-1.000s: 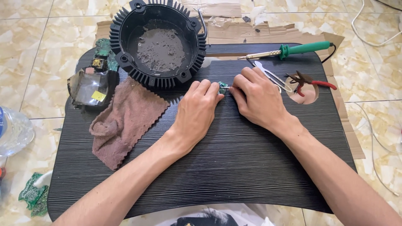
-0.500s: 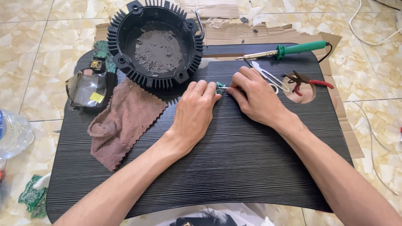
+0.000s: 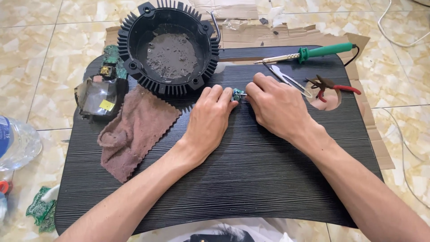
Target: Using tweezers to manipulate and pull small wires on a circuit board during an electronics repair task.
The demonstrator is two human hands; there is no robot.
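1. Green and very small, a circuit component [image 3: 238,93] is lying on the black ribbed lap desk [image 3: 251,179] in the head view, just below the round finned housing [image 3: 169,47]; both hands are meeting on it.
2. The left hand [image 3: 209,118] is pressing palm-down, its fingertips pinching the component's left end; the right hand [image 3: 277,106] is gripping the other end with curled fingers. How much of the part is enclosed cannot be told, since the fingers are hiding most of it.
3. Risk, judged: a part this small is likely to be slipping free and rolling along the grooves of the ribbed surface if either pinch is loosening, or bending if the two hands are pulling unevenly.
4. The green-handled soldering iron [image 3: 309,53] is lying near the right hand, beside tweezers [image 3: 289,80] and red-handled cutters [image 3: 333,87]; a wrist sweeping sideways could be brushing its tip, which may be hot.
5. The brown cloth [image 3: 134,130] and a foil-wrapped module [image 3: 101,96] are sitting well apart to the left.
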